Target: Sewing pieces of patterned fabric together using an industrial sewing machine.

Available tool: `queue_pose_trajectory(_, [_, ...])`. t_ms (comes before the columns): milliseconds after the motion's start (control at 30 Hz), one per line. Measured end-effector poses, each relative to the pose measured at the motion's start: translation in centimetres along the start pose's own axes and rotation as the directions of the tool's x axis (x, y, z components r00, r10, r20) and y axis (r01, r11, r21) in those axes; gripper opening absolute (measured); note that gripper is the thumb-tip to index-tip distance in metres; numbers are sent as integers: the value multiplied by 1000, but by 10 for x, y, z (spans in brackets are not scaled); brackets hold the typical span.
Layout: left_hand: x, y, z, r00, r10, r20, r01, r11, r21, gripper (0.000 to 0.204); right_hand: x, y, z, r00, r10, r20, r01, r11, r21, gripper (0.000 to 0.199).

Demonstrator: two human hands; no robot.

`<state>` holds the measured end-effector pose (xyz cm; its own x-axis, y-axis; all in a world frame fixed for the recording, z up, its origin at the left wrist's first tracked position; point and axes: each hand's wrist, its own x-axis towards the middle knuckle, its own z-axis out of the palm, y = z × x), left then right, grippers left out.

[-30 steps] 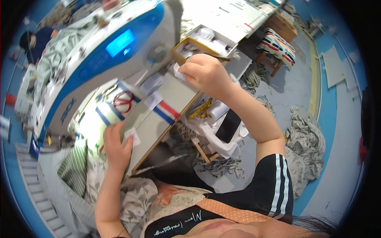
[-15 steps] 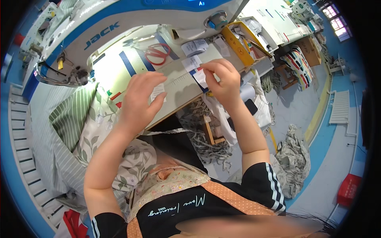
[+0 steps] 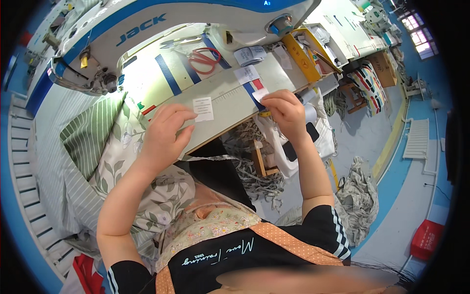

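Note:
My left hand (image 3: 169, 132) hovers over the near edge of the sewing table (image 3: 227, 110), thumb and fingers apart. Its fingertips are beside a white printed label (image 3: 203, 109) lying flat on the table. Further right, my right hand (image 3: 288, 115) has thumb and fingers pinched at a small white label (image 3: 260, 94), partly hidden by the fingers. Just beyond that label lie another white label (image 3: 246, 74) and a red and blue strip (image 3: 256, 85). Patterned fabric (image 3: 127, 134) with leaves and green stripes hangs to the left of my left hand.
A white and blue sewing machine (image 3: 171, 22) arches over the far side. Red-handled scissors (image 3: 204, 60) and a folded label stack (image 3: 249, 56) lie beyond my hands. A yellow box (image 3: 303, 56) holds small items at right. Fabric scraps (image 3: 259, 183) lie below the table edge.
Both hands have drawn back toward me, the left also leftward, uncovering more of the label beside it. My right fingers have come down onto the small label. The view has shifted slightly.

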<state>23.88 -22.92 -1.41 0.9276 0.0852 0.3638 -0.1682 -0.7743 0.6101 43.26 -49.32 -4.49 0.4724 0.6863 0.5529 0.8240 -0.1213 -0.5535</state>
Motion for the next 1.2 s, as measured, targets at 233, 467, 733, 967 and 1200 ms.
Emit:
queue_pose_trajectory(233, [12, 23, -3, 994, 73, -77, -79, 993, -85, 31, 48, -58, 22, 803, 571, 170, -539, 575, 616, 23])
queue_pose_trajectory(467, [12, 10, -3, 988, 128, 81, -137, 983, 120, 36, 51, -15, 31, 956, 113, -269, -153, 979, -132, 17])
queue_pose_trajectory(733, [8, 0, -8, 993, 96, 63, -103, 987, 122, 34, 101, 70, -96, 750, 638, -173, -454, 307, -836, 25])
queue_pose_trajectory(967, [6, 0, -6, 992, 115, 61, -120, 988, 97, 30, 120, 92, -98, 661, 746, -80, -359, 222, -907, 25])
queue_pose_trajectory(1200, [6, -3, -9, 995, 97, 15, -98, 992, 76, 28, 126, 63, -97, 704, 705, -90, -382, 268, -884, 25])
